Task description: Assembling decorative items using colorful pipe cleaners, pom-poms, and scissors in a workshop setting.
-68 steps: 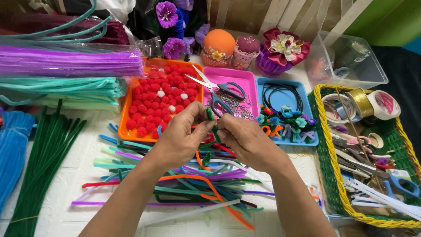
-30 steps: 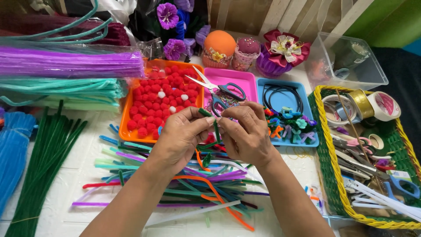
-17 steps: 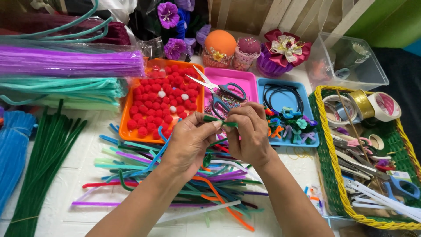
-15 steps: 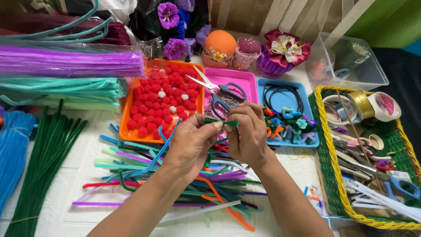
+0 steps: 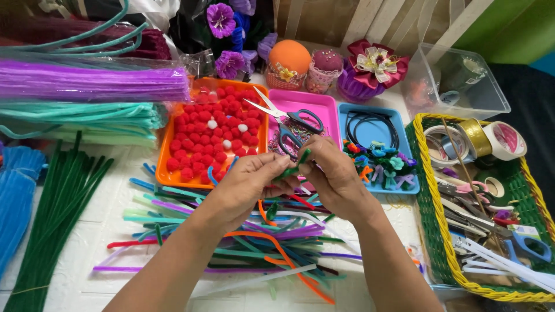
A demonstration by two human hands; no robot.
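Green and fuzzy, a short pipe cleaner [image 5: 293, 167] is pinched between both hands just in front of the pink tray [image 5: 315, 107]. The left hand [image 5: 248, 188] nips its lower end with thumb and fingertips; the right hand [image 5: 332, 173] closes narrowly on its upper part, so the piece bridges the two grips. Its long axis slants, the free tip pointing up toward the pink tray and the scissors [image 5: 289, 118] lying there. Left of that tray, an orange tray [image 5: 167, 164] holds red pompoms [image 5: 199, 136]. Loose coloured pipe cleaners [image 5: 254, 242] lie nearer the person, under the hands.
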